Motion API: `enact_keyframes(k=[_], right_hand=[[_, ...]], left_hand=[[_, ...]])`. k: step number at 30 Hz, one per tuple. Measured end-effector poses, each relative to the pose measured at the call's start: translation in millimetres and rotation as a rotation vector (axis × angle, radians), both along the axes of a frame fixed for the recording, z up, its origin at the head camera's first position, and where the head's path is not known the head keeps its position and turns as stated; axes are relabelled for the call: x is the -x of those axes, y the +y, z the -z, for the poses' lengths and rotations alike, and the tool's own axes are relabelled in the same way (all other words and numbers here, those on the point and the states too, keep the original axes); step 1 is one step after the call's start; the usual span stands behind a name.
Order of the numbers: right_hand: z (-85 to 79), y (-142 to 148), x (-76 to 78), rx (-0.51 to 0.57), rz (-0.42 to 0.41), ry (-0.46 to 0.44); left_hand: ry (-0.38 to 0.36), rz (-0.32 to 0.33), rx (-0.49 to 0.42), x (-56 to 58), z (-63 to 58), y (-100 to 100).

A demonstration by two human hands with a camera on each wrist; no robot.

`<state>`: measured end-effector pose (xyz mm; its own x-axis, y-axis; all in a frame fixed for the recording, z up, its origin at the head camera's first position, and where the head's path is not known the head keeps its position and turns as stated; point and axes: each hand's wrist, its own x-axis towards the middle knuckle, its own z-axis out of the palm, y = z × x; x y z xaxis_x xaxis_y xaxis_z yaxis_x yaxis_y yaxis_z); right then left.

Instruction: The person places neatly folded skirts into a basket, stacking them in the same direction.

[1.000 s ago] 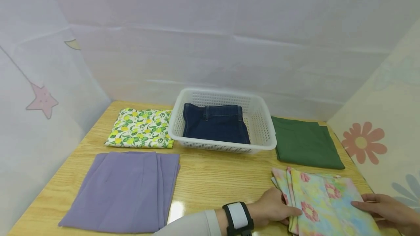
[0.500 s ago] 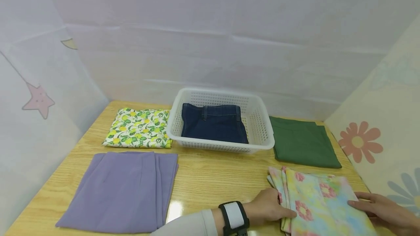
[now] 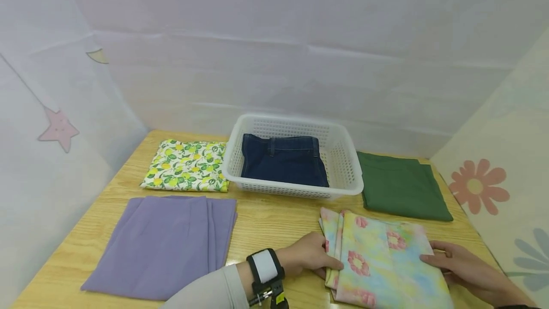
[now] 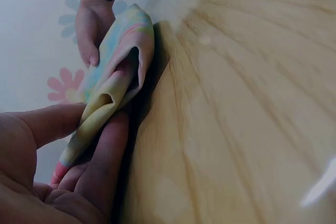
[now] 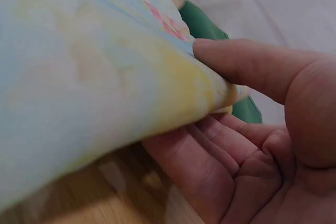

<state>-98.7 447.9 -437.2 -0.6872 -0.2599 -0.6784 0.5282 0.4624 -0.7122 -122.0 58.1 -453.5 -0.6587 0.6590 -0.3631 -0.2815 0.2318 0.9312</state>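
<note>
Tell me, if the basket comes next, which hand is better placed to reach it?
Probably the left hand: it pinches the flowery cloth at the side nearer the white basket. The right hand holds the opposite side, farther off, in front of the green cloth.

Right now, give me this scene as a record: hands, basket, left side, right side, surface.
Hands: left hand and right hand pinch opposite edges of folded pastel floral cloth
Basket: white perforated plastic basket holding folded dark blue denim garment
Left side: folded lemon print cloth; folded purple cloth nearer camera
Right side: folded green cloth behind floral cloth
Surface: light wood table
</note>
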Motion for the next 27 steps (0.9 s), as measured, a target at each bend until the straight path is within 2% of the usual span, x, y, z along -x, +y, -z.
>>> enact_keyframes(k=[6, 12, 17, 24, 27], right_hand=[[-1.8, -37, 5.1, 0.022, 0.006, 0.045], [3.1, -79, 11.7, 0.154, -0.003, 0.086], [2.7, -104, 11.6, 0.226, -0.002, 0.113], [2.9, -127, 11.5, 0.261, 0.012, 0.144], [4.3, -134, 11.8, 0.254, 0.033, 0.152]], left_hand=[[0.023, -0.018, 0.019, 7.4, -1.2, -31], [0.046, -0.052, 0.102, 12.2, -2.9, -68], [0.059, -0.049, 0.143, 15.6, -5.2, -93], [0.077, -0.025, 0.153, 19.8, -8.8, -116], [0.081, -0.044, 0.159, 21.5, -10.4, -120]])
